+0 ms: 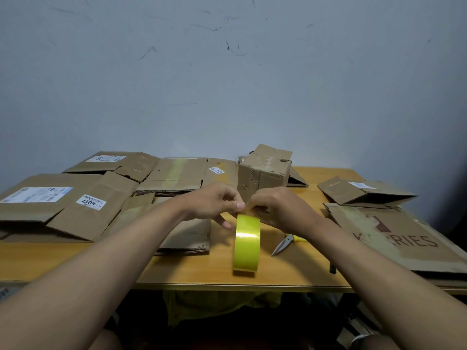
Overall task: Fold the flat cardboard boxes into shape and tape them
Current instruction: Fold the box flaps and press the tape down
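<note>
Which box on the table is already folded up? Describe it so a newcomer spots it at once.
Start at the wooden table and look to its far edge by the wall. Just beyond the hands stands the folded box. It alone rises as a cube; all the other cardboard lies flat.

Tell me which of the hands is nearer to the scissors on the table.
Right. The right hand is just above and left of the scissors, its wrist over the handles. The left hand is farther left, beyond the yellow tape roll.
</note>
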